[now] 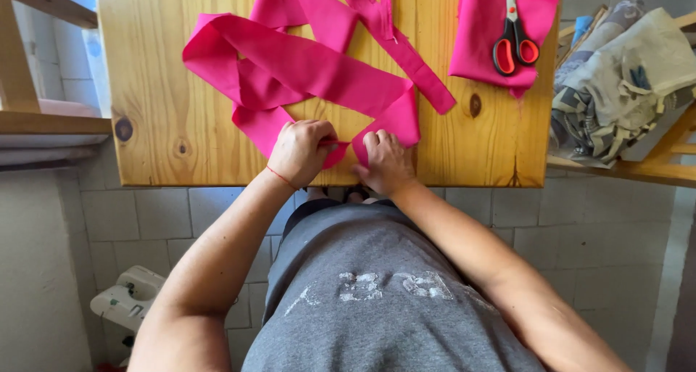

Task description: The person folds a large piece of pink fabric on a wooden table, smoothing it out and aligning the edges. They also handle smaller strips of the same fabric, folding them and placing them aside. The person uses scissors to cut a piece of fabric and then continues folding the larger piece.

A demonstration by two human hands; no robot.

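We are standing at the near edge of the table (159, 89), looking down at our hands. Our left hand (301, 151) is curling its fingers shut on the end of a pink strip (319, 71), pinching the cloth just inside the near edge. Our right hand (384, 162) is lying just beside it, fingers pressing down on the next fold of the same strip; we cannot tell whether it is gripping or only pressing. The strip is looping in wide folds across the middle of the table toward the far edge. Scissors (513, 42) with red and black handles are lying on a pink cloth (478, 31) at the far right corner. A bundle (616, 82) of pale fabric is sitting off the right edge.
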